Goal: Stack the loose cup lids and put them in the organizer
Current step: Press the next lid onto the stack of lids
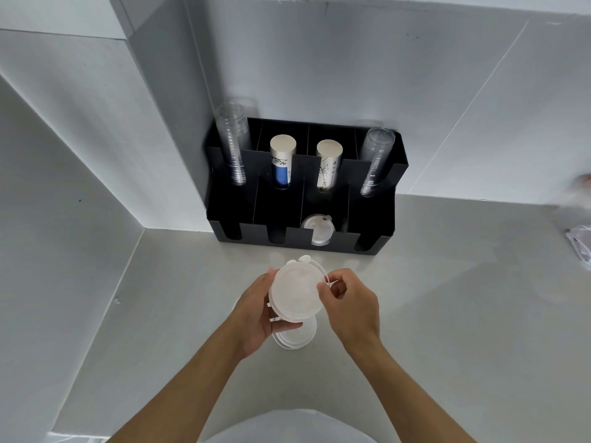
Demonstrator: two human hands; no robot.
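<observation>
A small stack of translucent white cup lids [295, 290] is held above the grey counter. My left hand [256, 310] grips it from the left and below. My right hand [347, 300] pinches its right rim with thumb and fingertips. More white lids [295, 338] lie on the counter right under my hands. The black organizer [371, 219] stands against the wall behind, and its third front slot holds clear lids [317, 230].
The organizer's back slots hold clear plastic cups [233, 145] at the left, two paper cup stacks [282, 161] in the middle and clear cups [375, 161] at the right. Blurred clear plastic [580, 241] lies at the right edge. A wall corner closes the left side.
</observation>
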